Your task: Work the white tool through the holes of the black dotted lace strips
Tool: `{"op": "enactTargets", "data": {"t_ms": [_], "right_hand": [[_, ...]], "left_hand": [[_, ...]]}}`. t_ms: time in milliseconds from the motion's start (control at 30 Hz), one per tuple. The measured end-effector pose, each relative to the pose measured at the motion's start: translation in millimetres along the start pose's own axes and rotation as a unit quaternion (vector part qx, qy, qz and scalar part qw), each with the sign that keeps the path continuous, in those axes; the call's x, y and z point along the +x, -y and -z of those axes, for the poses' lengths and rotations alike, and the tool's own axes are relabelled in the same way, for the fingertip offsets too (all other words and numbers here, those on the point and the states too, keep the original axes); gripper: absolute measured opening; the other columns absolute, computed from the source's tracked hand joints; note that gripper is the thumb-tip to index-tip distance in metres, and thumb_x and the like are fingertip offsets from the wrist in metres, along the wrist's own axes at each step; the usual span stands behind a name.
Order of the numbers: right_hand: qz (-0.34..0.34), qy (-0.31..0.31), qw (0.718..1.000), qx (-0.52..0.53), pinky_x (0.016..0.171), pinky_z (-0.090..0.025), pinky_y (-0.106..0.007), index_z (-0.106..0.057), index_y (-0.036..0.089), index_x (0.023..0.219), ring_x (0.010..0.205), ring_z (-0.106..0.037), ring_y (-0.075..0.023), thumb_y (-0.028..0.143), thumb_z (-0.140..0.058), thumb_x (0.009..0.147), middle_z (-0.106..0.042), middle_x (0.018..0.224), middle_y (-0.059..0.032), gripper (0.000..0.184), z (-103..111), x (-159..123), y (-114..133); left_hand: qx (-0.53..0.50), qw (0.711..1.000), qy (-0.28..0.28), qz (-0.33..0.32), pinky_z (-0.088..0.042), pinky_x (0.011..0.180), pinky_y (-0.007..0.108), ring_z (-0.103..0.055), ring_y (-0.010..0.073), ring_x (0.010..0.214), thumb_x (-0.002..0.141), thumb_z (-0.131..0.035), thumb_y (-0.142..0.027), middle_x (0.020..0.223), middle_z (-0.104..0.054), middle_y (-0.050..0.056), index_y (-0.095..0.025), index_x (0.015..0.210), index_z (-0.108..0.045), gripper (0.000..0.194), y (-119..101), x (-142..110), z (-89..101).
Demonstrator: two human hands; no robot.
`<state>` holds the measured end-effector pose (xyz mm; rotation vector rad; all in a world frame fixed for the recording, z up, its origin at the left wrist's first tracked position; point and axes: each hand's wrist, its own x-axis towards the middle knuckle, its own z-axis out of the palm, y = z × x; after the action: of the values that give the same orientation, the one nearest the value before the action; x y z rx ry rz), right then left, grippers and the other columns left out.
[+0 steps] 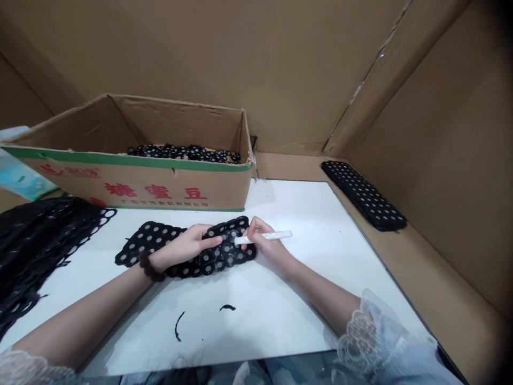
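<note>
A black rubber sheet of joined rings (156, 241) lies on the white table top (304, 214) in front of me. My left hand (185, 247) rests flat on the sheet and presses it down, fingers stretched toward the right. My right hand (262, 241) is closed around a white stick-like tool (268, 236), held like a pen. The tool's tip touches the sheet near its right end.
An open cardboard box (132, 184) holding several loose black rings stands behind the sheet. A pile of black ring sheets (36, 240) lies at the left. A neat stack of sheets (364, 195) sits at the right by the cardboard wall. Two black scraps (227, 307) lie near me.
</note>
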<state>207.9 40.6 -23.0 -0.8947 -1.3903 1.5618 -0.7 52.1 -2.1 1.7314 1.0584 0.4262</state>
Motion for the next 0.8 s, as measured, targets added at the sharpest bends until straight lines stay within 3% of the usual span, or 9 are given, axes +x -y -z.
{"op": "enactTargets", "data": {"t_ms": [467, 567, 667, 800], "right_hand": [[0.017, -0.025, 0.997, -0.066, 0.062, -0.036, -0.026, -0.036, 0.021, 0.072, 0.067, -0.052, -0.0134, 0.02, -0.043, 0.079, -0.055, 0.066, 0.0037, 0.01, -7.4, -0.6, -2.2], [0.027, -0.033, 0.991, -0.127, 0.06, -0.034, -0.025, -0.037, 0.022, 0.074, 0.066, -0.048, -0.0125, 0.022, -0.043, 0.079, -0.051, 0.068, 0.0037, 0.008, -12.9, -2.3, -1.2], [0.055, -0.054, 0.978, -0.194, 0.057, -0.031, -0.024, -0.039, 0.021, 0.074, 0.064, -0.042, -0.0116, 0.024, -0.045, 0.079, -0.046, 0.069, 0.0039, 0.008, -17.9, -3.4, 0.3], [0.029, -0.068, 0.983, -0.169, 0.056, -0.032, -0.024, -0.039, 0.021, 0.072, 0.061, -0.045, -0.0119, 0.025, -0.046, 0.078, -0.05, 0.065, 0.0041, 0.01, -14.4, -2.0, -0.4]], "left_hand": [[0.029, 0.999, -0.031, -0.019, -0.04, 0.066, 0.025, -0.051, 0.0162, 0.07, 0.082, -0.045, -0.046, 0.075, -0.058, 0.0, -0.015, 0.072, -0.052, 0.033, 3.5, 1.3, -3.8], [0.1, 0.993, -0.053, -0.042, -0.039, 0.063, 0.025, -0.051, 0.0161, 0.068, 0.085, -0.039, -0.044, 0.074, -0.058, 0.001, -0.016, 0.073, -0.051, 0.033, 0.3, -0.4, -9.6], [0.236, 0.966, -0.09, -0.062, -0.037, 0.061, 0.025, -0.049, 0.0159, 0.062, 0.087, -0.036, -0.04, 0.066, -0.055, 0.001, -0.017, 0.066, -0.048, 0.034, -6.8, -3.0, -15.3], [0.314, 0.946, -0.07, -0.047, -0.037, 0.059, 0.026, -0.054, 0.0181, 0.063, 0.087, -0.033, -0.045, 0.068, -0.06, 0.003, -0.018, 0.074, -0.051, 0.034, -11.6, -6.8, -6.1]]}}
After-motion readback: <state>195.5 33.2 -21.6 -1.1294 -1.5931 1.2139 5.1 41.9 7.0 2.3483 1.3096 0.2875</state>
